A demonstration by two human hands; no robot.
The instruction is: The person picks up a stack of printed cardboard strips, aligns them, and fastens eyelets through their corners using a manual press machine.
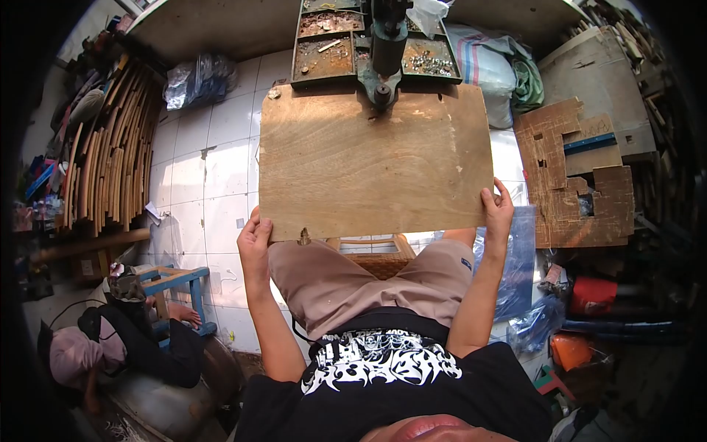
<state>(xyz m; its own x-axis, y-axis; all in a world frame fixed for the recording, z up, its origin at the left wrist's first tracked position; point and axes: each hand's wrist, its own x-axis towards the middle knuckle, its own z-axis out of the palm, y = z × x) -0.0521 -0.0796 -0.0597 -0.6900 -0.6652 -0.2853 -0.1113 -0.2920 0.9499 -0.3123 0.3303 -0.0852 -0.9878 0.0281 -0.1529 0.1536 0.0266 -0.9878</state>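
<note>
Brown plywood makes up the rectangular board [375, 158] held out over the person's lap, just above the centre of the view toward 12 o'clock. Both hands are closed on it, well apart from each other. The left hand [255, 241] pinches the near corner at the board's 8 o'clock, its thumb on the upper face; the right hand [499, 210] grips the edge at about 4 o'clock, thumb also on top and fingers curled at the side. Their hidden fingertips cannot be made out. A small notch [304, 236] breaks the near edge at 7 o'clock.

At the board's 12 o'clock, a dark metal machine post [387, 55] overlaps its far edge; whether the 2 touch, I cannot tell. Around that post sits a compartmented metal tray [324, 80]. Its compartment toward 11 o'clock carries reddish-brown bits [329, 22], and the nearer compartment below contains a pale stick [329, 46] and scattered crumbs. On the post's right side, small metal pieces [427, 63] litter the compartment, with a clear plastic bag [428, 15] above them. At 1 o'clock bulges a striped woven sack [479, 70], contents hidden, beside a green sack [529, 88].
</note>
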